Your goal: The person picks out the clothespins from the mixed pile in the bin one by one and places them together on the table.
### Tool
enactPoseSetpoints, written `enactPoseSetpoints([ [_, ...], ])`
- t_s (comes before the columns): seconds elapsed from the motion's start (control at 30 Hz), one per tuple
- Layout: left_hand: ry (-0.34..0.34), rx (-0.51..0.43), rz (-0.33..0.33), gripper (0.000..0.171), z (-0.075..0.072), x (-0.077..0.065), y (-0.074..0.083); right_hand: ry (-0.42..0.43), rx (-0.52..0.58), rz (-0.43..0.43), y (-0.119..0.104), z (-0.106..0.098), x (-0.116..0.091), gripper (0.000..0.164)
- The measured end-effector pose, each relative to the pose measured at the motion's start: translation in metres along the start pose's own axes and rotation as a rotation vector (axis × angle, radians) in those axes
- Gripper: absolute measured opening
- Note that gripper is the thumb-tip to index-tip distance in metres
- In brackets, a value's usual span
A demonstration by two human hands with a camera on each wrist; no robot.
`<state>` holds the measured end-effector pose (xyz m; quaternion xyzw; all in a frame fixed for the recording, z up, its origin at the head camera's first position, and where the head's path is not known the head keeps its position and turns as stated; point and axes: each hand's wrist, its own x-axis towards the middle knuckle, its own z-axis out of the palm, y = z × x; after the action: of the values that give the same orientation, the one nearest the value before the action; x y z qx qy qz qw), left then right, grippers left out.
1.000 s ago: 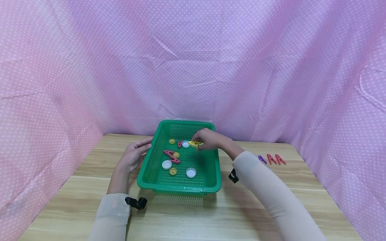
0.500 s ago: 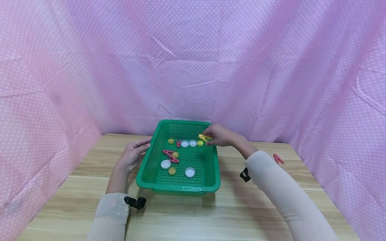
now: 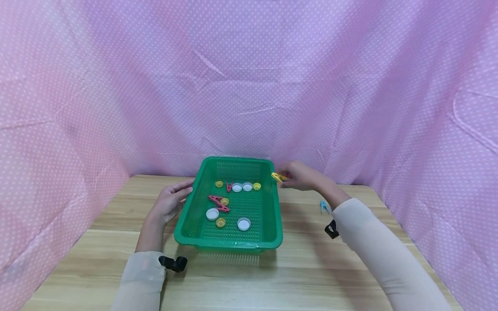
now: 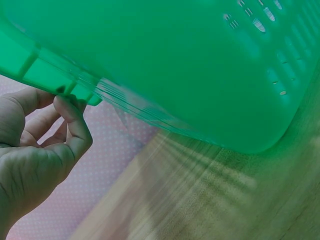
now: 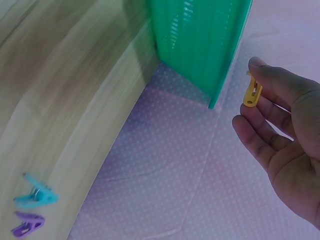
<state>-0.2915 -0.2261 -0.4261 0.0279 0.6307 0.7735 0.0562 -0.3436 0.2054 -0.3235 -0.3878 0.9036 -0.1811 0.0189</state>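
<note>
Pink dotted cloth (image 3: 249,95) hanging behind and beside wood-grain table (image 3: 233,285).

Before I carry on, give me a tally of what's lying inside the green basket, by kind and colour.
Red clips: 3
Yellow lids: 4
White lids: 4
Total: 11
Not counted: the yellow clip in the right hand.

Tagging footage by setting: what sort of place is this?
Probably a makeshift tabletop recording booth, though the wider room is out of view. Pink polka-dot cloth hangs behind and on both sides of a wood-grain table, and black wrist cameras sit at both sleeves.
</note>
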Motion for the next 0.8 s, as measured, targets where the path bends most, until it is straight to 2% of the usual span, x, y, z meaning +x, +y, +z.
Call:
enactPoseSetpoints([
  [0.17, -0.011, 0.001, 0.010, 0.046, -0.001, -0.001, 0.000, 0.026, -0.026, 0.055, 0.008, -0.003, -0.016, 0.034],
  [0.23, -0.008, -0.004, 0.015, 0.046, -0.001, -0.001, 0.000, 0.039, -0.037, 0.064, 0.011, -0.005, -0.023, 0.036],
  [0.53, 0.003, -0.007, 0.008, 0.047, 0.000, -0.003, -0.001, 0.075, -0.067, 0.137, 0.024, -0.012, -0.056, 0.036],
  [0.8, -0.006, 0.001, 0.021, 0.047, -0.001, -0.005, -0.002, 0.094, -0.029, 0.200, 0.041, -0.017, -0.093, 0.031],
])
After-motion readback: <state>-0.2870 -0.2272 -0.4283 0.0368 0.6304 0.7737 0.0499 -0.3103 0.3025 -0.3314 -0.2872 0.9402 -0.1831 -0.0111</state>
